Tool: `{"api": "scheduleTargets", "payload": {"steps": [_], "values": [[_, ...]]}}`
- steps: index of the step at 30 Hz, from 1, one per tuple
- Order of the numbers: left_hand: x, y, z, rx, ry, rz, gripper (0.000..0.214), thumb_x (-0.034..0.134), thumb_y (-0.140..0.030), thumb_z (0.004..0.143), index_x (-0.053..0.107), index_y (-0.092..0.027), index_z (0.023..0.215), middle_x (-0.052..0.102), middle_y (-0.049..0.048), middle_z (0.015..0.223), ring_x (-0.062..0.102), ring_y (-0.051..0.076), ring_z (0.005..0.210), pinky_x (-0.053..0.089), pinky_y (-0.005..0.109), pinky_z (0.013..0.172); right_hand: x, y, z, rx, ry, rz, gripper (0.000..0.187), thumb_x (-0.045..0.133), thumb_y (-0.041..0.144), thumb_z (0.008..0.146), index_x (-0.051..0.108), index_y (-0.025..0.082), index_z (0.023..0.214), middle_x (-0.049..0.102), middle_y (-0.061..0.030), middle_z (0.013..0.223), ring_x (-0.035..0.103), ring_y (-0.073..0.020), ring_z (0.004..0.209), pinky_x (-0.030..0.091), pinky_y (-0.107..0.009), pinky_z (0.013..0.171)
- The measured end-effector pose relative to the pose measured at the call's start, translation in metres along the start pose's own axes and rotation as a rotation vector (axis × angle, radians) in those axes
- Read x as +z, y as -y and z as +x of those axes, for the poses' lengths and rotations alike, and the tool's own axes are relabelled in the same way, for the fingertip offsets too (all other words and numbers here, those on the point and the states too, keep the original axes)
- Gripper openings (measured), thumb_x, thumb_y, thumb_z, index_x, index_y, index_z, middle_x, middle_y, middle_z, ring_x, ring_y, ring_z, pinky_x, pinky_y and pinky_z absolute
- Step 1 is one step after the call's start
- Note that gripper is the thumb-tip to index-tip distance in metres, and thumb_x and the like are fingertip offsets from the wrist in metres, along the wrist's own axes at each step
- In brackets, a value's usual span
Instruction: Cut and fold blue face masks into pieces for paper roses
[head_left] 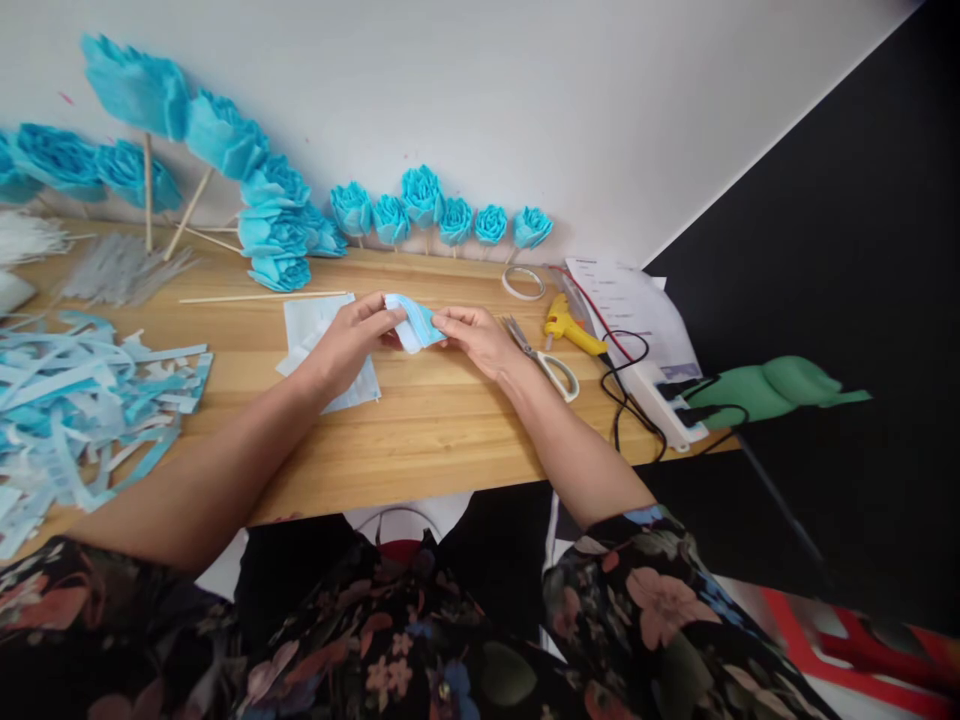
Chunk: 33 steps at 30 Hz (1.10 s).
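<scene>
Both my hands meet over the middle of the wooden table (420, 430). My left hand (352, 335) and my right hand (474, 335) each pinch an end of a folded light-blue piece of pleated mask fabric (415, 322), holding it just above the tabletop. Under my left hand lies a flat pale-blue mask sheet (307, 325). A pair of scissors (544, 358) rests just right of my right wrist.
Blue fabric roses on sticks (439, 215) line the wall, with bigger ones (225, 140) at the left. A heap of cut strips (82, 400) covers the left end. A yellow glue gun (570, 328), tape roll (523, 283), papers, power strip (660, 395) and cables lie right.
</scene>
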<state>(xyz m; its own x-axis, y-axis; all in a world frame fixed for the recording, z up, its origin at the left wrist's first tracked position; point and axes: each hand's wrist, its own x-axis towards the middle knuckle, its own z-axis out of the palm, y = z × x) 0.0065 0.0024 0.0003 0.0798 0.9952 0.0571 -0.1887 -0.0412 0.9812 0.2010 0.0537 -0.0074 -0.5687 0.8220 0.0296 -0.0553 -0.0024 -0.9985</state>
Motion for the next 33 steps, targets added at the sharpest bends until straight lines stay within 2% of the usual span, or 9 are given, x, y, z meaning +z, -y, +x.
{"api": "scheduleTargets", "payload": {"steps": [4,7,11,14,18,21,24,27,33], "values": [[0.001,0.001,0.0,0.016,-0.042,-0.024,0.026,0.08,-0.037,0.074,0.07,-0.018,0.087,0.073,0.0034,0.081,0.067,0.018,0.074,0.054,0.03,0.07,0.001,0.001,0.0,-0.003,0.023,-0.008,0.04,0.079,0.057,0.073,0.066,0.018,0.07,0.059,0.0018,0.069,0.048,-0.0109,0.068,0.041,-0.026,0.07],[0.002,0.001,0.0,0.033,-0.047,-0.033,0.026,0.078,-0.041,0.077,0.068,-0.018,0.082,0.072,0.0037,0.079,0.068,0.019,0.075,0.054,0.031,0.073,0.001,0.002,0.0,-0.001,0.025,-0.019,0.04,0.078,0.055,0.074,0.066,0.018,0.071,0.057,0.002,0.069,0.047,-0.0105,0.068,0.04,-0.026,0.07],[0.003,0.002,0.0,0.024,-0.069,-0.062,0.038,0.069,-0.055,0.084,0.065,-0.018,0.08,0.07,0.0061,0.077,0.07,0.022,0.081,0.054,0.034,0.073,0.003,0.001,0.0,-0.025,-0.068,-0.095,0.039,0.076,0.055,0.073,0.066,0.018,0.072,0.057,0.0023,0.07,0.047,-0.0111,0.069,0.039,-0.026,0.07],[0.002,0.003,0.001,-0.02,-0.07,-0.045,0.045,0.068,-0.061,0.083,0.068,-0.017,0.09,0.071,0.0071,0.081,0.069,0.023,0.082,0.053,0.034,0.073,0.004,-0.003,0.001,-0.078,-0.137,-0.203,0.036,0.073,0.054,0.077,0.068,0.018,0.076,0.059,0.0017,0.073,0.049,-0.0122,0.072,0.04,-0.026,0.071],[0.0,0.004,0.002,-0.031,-0.047,0.058,0.04,0.079,-0.05,0.075,0.069,-0.018,0.096,0.07,0.005,0.084,0.065,0.018,0.075,0.051,0.03,0.066,0.007,-0.003,-0.001,-0.153,-0.171,-0.324,0.032,0.066,0.051,0.083,0.071,0.019,0.084,0.066,-0.0008,0.081,0.055,-0.0147,0.078,0.042,-0.027,0.075],[-0.001,0.005,0.001,-0.034,-0.026,0.131,0.036,0.083,-0.046,0.071,0.071,-0.017,0.088,0.07,0.0043,0.078,0.062,0.017,0.069,0.051,0.031,0.065,0.01,0.003,-0.004,-0.196,-0.203,-0.42,0.029,0.064,0.047,0.085,0.069,0.018,0.081,0.067,-0.0014,0.081,0.057,-0.0158,0.079,0.043,-0.028,0.077],[-0.001,0.003,0.0,-0.045,-0.054,0.187,0.031,0.083,-0.045,0.07,0.073,-0.017,0.079,0.069,0.0043,0.071,0.063,0.018,0.067,0.052,0.033,0.068,0.012,0.008,-0.006,-0.218,-0.214,-0.491,0.027,0.064,0.044,0.085,0.068,0.018,0.078,0.066,-0.0011,0.078,0.056,-0.0155,0.077,0.042,-0.027,0.076],[-0.002,0.002,0.0,-0.046,-0.07,0.216,0.027,0.081,-0.041,0.071,0.073,-0.016,0.076,0.07,0.0051,0.071,0.064,0.02,0.07,0.052,0.034,0.071,0.011,0.007,-0.006,-0.232,-0.198,-0.471,0.027,0.065,0.044,0.086,0.069,0.018,0.079,0.066,-0.0007,0.077,0.056,-0.0148,0.076,0.041,-0.027,0.075],[-0.003,0.003,0.002,-0.02,-0.039,0.176,0.029,0.082,-0.042,0.067,0.076,-0.015,0.079,0.074,0.0063,0.078,0.062,0.017,0.069,0.051,0.031,0.068,0.005,-0.002,-0.002,-0.173,-0.136,-0.266,0.031,0.067,0.049,0.084,0.069,0.018,0.083,0.064,0.0004,0.079,0.055,-0.0137,0.076,0.043,-0.027,0.077]]}}
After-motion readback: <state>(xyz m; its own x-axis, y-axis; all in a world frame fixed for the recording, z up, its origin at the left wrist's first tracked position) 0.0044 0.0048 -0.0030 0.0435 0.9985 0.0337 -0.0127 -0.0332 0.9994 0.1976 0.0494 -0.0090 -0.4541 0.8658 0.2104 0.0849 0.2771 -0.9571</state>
